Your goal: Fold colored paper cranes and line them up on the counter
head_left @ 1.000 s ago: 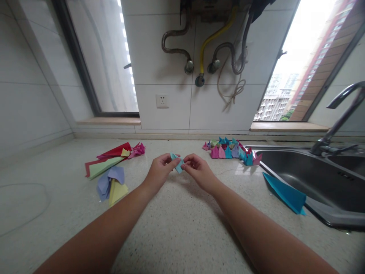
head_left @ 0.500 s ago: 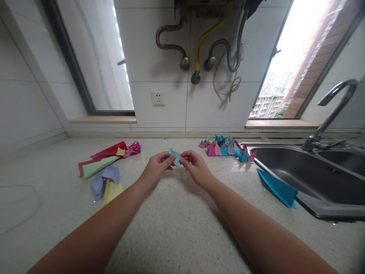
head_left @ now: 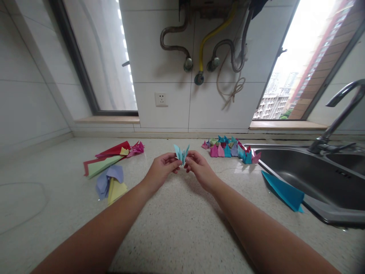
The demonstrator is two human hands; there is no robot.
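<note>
A light-blue origami crane [head_left: 181, 154] is held upright over the counter [head_left: 176, 224], its pointed tips spread upward in a V. My left hand [head_left: 165, 165] pinches its left side between thumb and fingers. On the other side, my right hand [head_left: 197, 164] grips it the same way. Both thumbs face me, and the crane's lower part is partly hidden behind them. Beyond my right hand stands a cluster of folded paper cranes [head_left: 227, 151] in pink, blue, purple and green.
Left of my hands lie folded red and green papers [head_left: 104, 164], a purple paper [head_left: 108, 179] and a yellow paper [head_left: 117, 190]. A blue folded paper [head_left: 285, 192] rests beside the steel sink [head_left: 302, 171] with its faucet [head_left: 339, 118]. A tiled wall with a socket [head_left: 161, 99] rises behind.
The light-blue paper was flatter and tilted between my fingers; now its points stand up and apart. Both hands still hold it. The whole view has shifted slightly.
</note>
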